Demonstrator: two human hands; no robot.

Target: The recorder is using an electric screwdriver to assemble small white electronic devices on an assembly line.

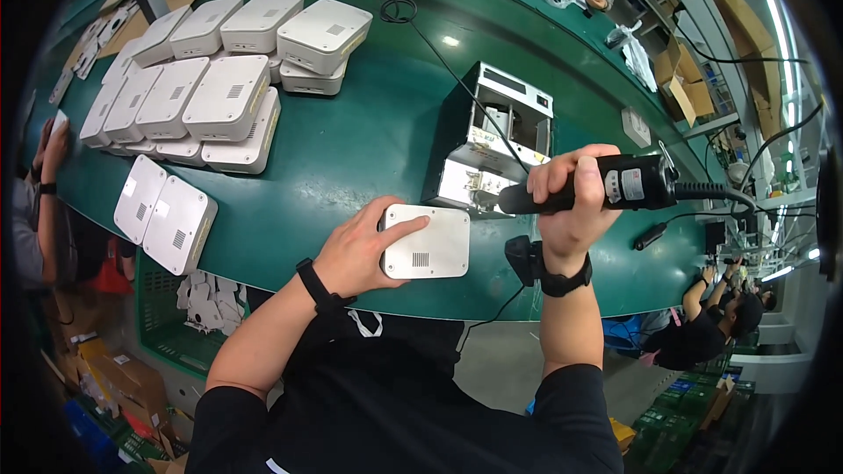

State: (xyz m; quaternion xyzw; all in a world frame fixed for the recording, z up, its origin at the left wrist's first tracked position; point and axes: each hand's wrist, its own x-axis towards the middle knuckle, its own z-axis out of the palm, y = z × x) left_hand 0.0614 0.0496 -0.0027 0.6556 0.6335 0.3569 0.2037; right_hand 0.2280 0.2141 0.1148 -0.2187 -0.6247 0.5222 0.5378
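Note:
My left hand (358, 250) grips a white plastic device case (443, 250) by its left end, the index finger stretched across its top. The case lies flat on the green table near the front edge, vent slots and corner screw holes facing up. Wrapped round a black corded electric screwdriver (637, 183) is my right hand (575, 197), raised to the right of the case. The screwdriver's front end points left, at the front of a screw feeder (496, 136) with a dark housing and metal front. Whether its tip touches the feeder cannot be made out.
Stacked white cases (228, 98) fill the back left, and two more cases (180, 224) lie nearer. A green crate (162, 320) with white parts stands below the left edge. The screwdriver's coiled cable (716, 191) runs right. Co-workers sit at the far side, left and right.

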